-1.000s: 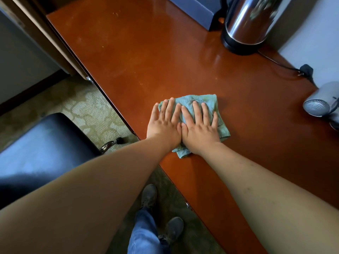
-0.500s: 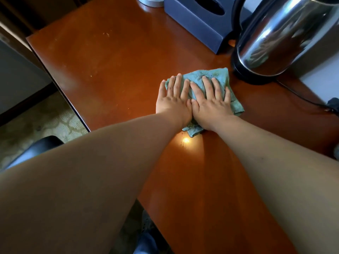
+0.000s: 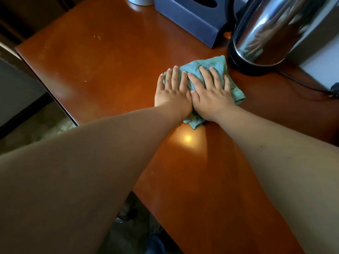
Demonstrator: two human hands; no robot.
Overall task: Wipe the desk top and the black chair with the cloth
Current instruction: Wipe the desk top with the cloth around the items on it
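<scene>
Head view showed both hands flat on one teal cloth (image 3: 218, 67), which lay on the brown desk (image 3: 102, 70) just beside the base of a steel kettle (image 3: 275, 32). Left hand (image 3: 172, 92) and right hand (image 3: 212, 94) sat side by side, thumbs touching, fingers straight and spread. Neither grip was closed round anything; each pressed palm-down on the cloth, with the left hand's outer edge spilling onto bare wood.

By my reading, the desk-wiping step was in hand, and the stroke had reached the far right part of the top. The chair was out of view, so that half of the task looked not yet begun.

The next move would call for turning the cloth away from the kettle, either pulling back toward the near edge or sweeping left across the open wood, where a few pale specks (image 3: 97, 37) showed. Pushing further forward would likely nudge the kettle or catch its cord (image 3: 300, 84).

Counted: one cloth, two hands, one kettle with one black cord, one dark blue tissue box (image 3: 187, 17) behind it, and one round silver thing (image 3: 140, 0) at the top edge, too cropped to identify. A patterned carpet (image 3: 55, 125) showed below the desk's left edge.
</scene>
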